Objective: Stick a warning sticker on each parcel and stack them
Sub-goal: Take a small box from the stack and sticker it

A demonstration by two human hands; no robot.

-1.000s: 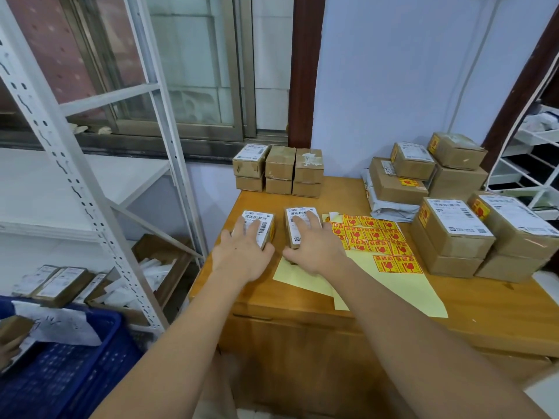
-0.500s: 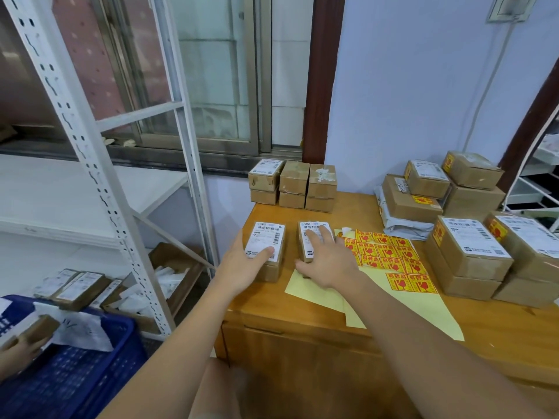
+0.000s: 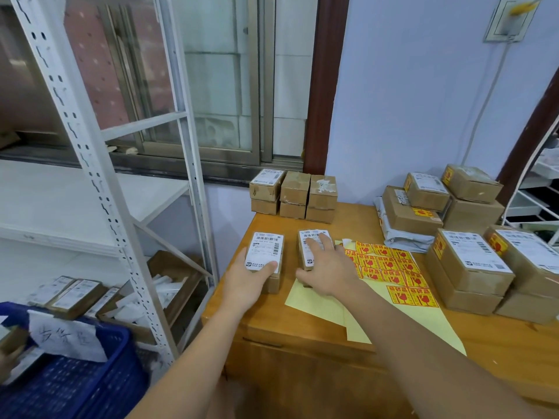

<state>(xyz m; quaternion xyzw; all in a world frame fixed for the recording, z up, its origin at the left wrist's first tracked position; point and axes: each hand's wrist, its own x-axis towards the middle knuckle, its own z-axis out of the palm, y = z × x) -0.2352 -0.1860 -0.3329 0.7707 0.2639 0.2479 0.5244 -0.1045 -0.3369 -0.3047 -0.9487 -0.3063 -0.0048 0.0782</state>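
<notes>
Left hand (image 3: 246,281): grips the near end of a small brown cardboard parcel with a white shipping label (image 3: 266,257), thumb on the label's lower edge; the parcel looks raised and tilted above the wooden table (image 3: 302,325), though whether it clears the surface cannot be told.

Right hand (image 3: 328,270): fingers spread, resting flat on a second small labelled cardboard parcel (image 3: 310,247), which lies on the table just beside the first.

Yellow backing sheet with red-and-yellow warning stickers (image 3: 390,270): flat on the table, right of the second parcel, partly under the right hand.

Six small brown boxes in two tiers (image 3: 293,193): at the table's far edge.

Larger cardboard boxes bearing stickers (image 3: 472,267): stacked at the table's right.

Blue plastic crate (image 3: 75,385): lower left, beside a white metal shelving rack (image 3: 99,176).
</notes>
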